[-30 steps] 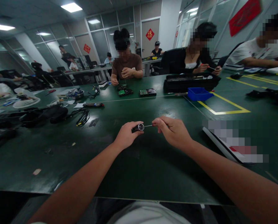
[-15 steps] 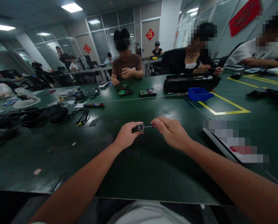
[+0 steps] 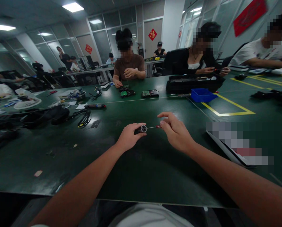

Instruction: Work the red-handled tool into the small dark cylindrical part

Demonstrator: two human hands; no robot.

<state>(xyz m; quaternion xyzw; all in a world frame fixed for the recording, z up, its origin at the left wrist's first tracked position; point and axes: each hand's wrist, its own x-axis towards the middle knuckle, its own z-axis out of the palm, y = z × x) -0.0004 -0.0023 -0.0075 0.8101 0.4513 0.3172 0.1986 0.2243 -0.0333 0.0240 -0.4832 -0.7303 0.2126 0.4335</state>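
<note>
My left hand (image 3: 127, 137) is closed around a dark, round-ended part (image 3: 143, 128), which has a pale ring on the end facing me. What kind of part it is, I cannot make out. From the right, a thin screwdriver (image 3: 158, 126) with a red handle reaches to that ringed end. Its handle is pinched by the thumb and fingers of my right hand (image 3: 179, 133), while the index finger is lifted off. Both hands are above the green table (image 3: 141, 176), and the palm hides the rear of the handle.
A white-edged flat object (image 3: 226, 148), partly blurred, lies to the right. Farther off are a blue bin (image 3: 202, 95), a black tray (image 3: 194, 85) and circuit boards (image 3: 150, 93). Coiled black cable (image 3: 83, 119) and a pen-like tool (image 3: 95, 106) lie left. Co-workers sit across the table.
My right index finger has lifted and opened away from the screwdriver, showing more of its red handle. My left hand and the dark part stay almost still.
</note>
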